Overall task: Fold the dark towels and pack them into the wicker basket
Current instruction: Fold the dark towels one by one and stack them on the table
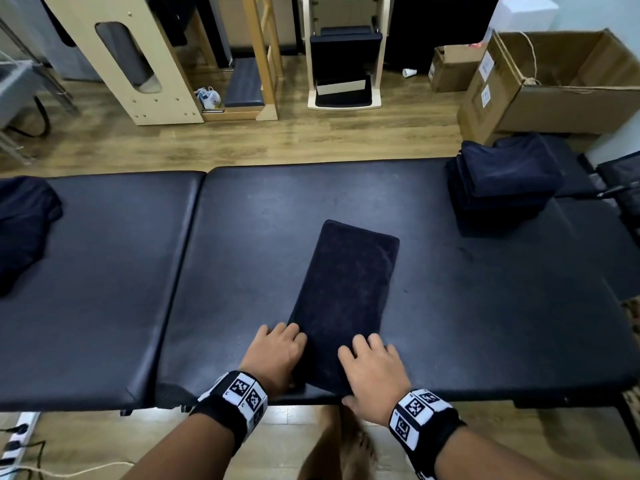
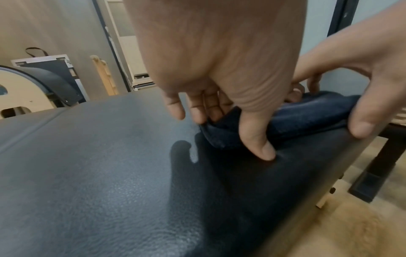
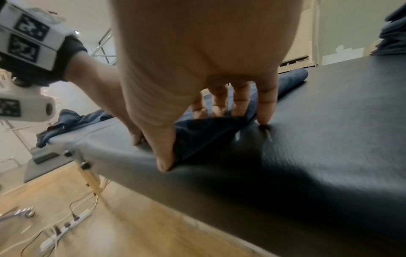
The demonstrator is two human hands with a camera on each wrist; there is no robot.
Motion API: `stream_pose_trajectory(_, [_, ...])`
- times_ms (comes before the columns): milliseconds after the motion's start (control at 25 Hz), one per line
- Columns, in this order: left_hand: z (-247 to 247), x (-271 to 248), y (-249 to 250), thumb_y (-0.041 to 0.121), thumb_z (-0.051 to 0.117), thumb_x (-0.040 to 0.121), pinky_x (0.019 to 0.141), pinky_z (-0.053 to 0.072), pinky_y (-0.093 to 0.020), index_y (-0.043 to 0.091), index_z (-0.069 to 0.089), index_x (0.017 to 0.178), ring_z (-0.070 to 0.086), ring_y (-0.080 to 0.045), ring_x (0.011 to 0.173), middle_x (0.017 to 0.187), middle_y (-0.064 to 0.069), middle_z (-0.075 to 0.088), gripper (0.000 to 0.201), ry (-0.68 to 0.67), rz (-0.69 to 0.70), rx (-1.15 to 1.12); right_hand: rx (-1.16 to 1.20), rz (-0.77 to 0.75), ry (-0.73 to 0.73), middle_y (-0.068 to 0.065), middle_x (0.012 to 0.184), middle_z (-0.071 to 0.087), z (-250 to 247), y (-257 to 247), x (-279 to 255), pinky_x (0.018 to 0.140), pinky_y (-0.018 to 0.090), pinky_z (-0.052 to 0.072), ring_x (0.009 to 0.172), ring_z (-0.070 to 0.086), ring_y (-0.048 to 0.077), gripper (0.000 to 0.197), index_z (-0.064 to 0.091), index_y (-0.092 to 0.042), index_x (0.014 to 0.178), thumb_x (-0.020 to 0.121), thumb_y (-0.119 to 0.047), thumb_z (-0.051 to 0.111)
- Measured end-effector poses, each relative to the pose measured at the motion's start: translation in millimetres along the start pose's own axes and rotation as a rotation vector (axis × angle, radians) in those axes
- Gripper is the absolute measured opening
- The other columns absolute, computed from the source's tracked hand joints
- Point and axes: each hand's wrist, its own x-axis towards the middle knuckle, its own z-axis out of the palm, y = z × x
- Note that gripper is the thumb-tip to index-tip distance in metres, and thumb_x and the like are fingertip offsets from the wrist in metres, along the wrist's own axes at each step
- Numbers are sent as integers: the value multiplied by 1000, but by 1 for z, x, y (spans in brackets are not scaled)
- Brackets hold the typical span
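Clearly your left hand [image 1: 277, 355] and right hand [image 1: 372, 370] each pinch the towel [image 1: 346, 289]'s near corners, thumbs apparently underneath, at the counter [image 1: 104, 271]'s front edge. That grip readies lifting it over for the next fold.

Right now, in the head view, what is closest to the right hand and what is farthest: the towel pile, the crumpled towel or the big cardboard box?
From the right hand:
1. Towel pile, right side of the table.
2. Crumpled towel, far left end.
3. Cardboard box, on the floor beyond the table.
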Motion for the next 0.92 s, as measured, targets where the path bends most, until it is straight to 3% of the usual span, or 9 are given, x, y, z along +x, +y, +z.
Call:
stream_pose_trajectory(120, [7, 3, -12, 41, 74, 54, 63, 41, -38, 24, 60, 70, 48, -23, 77, 88, 1, 53, 27, 163, 86, 68, -11, -33, -29, 4, 91, 61, -15, 4, 7, 63, 42, 49, 81, 58, 31, 38, 58, -22, 92, 62, -39, 76])
stream_pose_trajectory(240, [-7, 14, -27, 42, 69, 60, 64, 40, -39, 22, 62, 61, 47, -23, 80, 87, 4, 56, 21, 166, 152, 100, 132, 18, 2, 8, 103, 63, -45, 26, 21, 72, 40, 49, 91, 64, 39, 21, 60, -15, 99, 83, -28, 55])
stream_pose_trajectory(320, [-36, 30, -37, 48, 65, 59, 67, 43, -38, 21, 63, 63, 52, -22, 82, 82, 6, 58, 28, 145, 151, 34, 261, 76, 28, 9, 106, 61, -66, 44, 34, 78, 41, 51, 96, 64, 39, 23, 62, -13, 97, 84, -28, 51])
stream_pose_trajectory(480, [-106, 79, -63, 38, 59, 69, 91, 43, -34, 29, 61, 79, 62, -22, 97, 85, 7, 68, 14, 81, -68, -520, 435, 265, 86, 10, 95, 68, -106, 87, 55, 77, 38, 55, 94, 65, 37, 21, 60, -21, 93, 78, -34, 53])
stream_pose_trajectory(640, [-147, 138, -84, 37, 61, 65, 79, 51, -32, 32, 64, 73, 68, -24, 86, 69, 8, 67, 10, 162, -153, -840, 601, 407, 231, 3, 102, 71, -133, 135, 96, 85, 39, 56, 102, 65, 33, 30, 56, -32, 103, 74, -40, 55])
stream_pose_trajectory(720, [-154, 165, -83, 37, 71, 76, 80, 46, -27, 28, 66, 97, 65, -25, 98, 85, 5, 67, 23, 252, -191, -936, 627, 473, 297, 6, 112, 70, -139, 150, 117, 91, 40, 53, 110, 63, 35, 37, 58, -31, 116, 81, -40, 63])
stream_pose_trajectory(800, [-151, 181, -81, 43, 75, 80, 98, 42, -29, 17, 51, 130, 55, -24, 119, 122, -3, 57, 61, 273, -223, -953, 567, 516, 371, 9, 122, 62, -137, 155, 127, 96, 41, 50, 115, 59, 36, 53, 53, -21, 131, 86, -43, 69])
stream_pose_trajectory(840, [-145, 184, -78, 47, 75, 78, 103, 41, -33, 17, 43, 133, 52, -25, 122, 130, -5, 49, 70, 256, -218, -913, 524, 491, 424, 7, 121, 56, -131, 151, 127, 94, 41, 51, 113, 58, 34, 52, 53, -19, 130, 87, -43, 70])
stream_pose_trajectory(920, [-127, 185, -75, 50, 75, 75, 96, 48, -42, 23, 39, 122, 56, -31, 113, 124, -4, 46, 66, 192, -190, -751, 392, 338, 426, 2, 113, 48, -114, 139, 124, 86, 42, 54, 106, 56, 28, 38, 60, -22, 118, 88, -45, 65])
